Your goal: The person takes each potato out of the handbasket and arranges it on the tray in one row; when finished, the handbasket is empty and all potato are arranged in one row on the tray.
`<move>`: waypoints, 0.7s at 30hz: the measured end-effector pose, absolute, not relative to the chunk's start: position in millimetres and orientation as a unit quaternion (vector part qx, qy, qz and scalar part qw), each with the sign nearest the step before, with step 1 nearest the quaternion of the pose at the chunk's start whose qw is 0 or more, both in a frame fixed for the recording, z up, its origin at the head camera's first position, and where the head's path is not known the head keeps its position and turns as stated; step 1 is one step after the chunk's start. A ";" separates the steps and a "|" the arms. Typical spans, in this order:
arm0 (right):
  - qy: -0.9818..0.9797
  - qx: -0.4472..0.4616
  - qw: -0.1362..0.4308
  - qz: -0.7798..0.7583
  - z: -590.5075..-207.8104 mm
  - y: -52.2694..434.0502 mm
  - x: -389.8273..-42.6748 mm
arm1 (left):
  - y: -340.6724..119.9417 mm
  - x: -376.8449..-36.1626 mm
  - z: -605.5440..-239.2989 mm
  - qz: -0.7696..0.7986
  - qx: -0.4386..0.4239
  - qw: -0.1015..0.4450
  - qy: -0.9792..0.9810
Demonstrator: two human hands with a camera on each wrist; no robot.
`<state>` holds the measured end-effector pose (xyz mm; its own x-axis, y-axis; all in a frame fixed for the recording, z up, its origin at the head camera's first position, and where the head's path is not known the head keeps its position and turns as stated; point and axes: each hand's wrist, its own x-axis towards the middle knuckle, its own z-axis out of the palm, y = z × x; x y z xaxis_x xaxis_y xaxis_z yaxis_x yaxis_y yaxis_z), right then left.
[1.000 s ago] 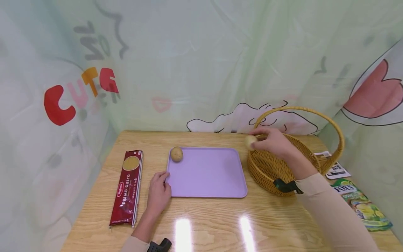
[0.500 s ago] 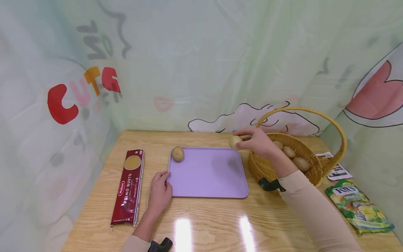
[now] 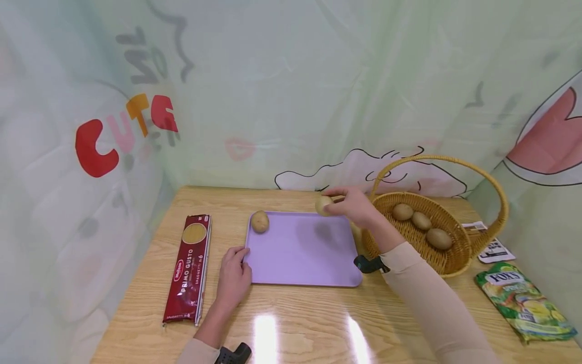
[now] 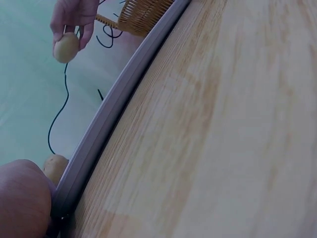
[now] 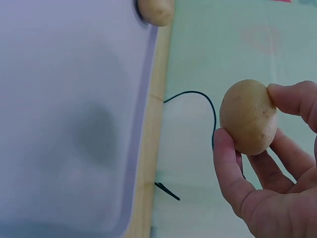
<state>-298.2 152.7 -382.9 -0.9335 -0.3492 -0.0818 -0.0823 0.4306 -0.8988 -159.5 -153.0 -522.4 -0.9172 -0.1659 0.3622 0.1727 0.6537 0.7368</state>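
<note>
My right hand pinches a pale potato between thumb and fingertips, raised above the far right part of the lilac tray. The potato's shadow falls on the tray below. A second potato lies in the tray's far left corner. My left hand rests at the tray's left edge, fingertips at the rim; in the left wrist view only a rounded part of that hand shows beside the rim. Right of the tray stands a wicker basket holding three potatoes.
A red spaghetti pack lies left of the tray. Right of the basket are a green FOX'S bag and a partly hidden package. The basket's tall handle arches above it. A printed curtain hangs behind the wooden table.
My right hand has carried the potato leftward from the basket's rim to above the tray, uncovering the potatoes in the basket. The left hand keeps its place at the tray edge.
</note>
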 end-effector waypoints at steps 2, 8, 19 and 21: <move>0.835 -0.132 0.127 -0.519 -386.5 145.8 -300.9 | -153.1 -159.7 -521.9 -0.417 0.000 0.202 -0.886; 0.820 -0.133 0.127 -0.542 -401.3 124.8 -308.7 | -152.5 -160.7 -521.2 -0.412 0.000 0.209 -0.887; 0.815 -0.130 0.121 -0.552 -434.3 82.7 -316.5 | -151.1 -158.5 -518.4 -0.412 -0.002 0.211 -0.887; 0.816 -0.134 0.123 -0.549 -437.2 75.8 -316.0 | -151.1 -159.2 -519.2 -0.409 -0.002 0.210 -0.888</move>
<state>-316.0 75.8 -437.2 -0.9337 -0.3540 -0.0528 -0.0847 0.3618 -0.9284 -159.2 -151.1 -519.2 -0.9122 -0.1682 0.3737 0.1742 0.6662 0.7252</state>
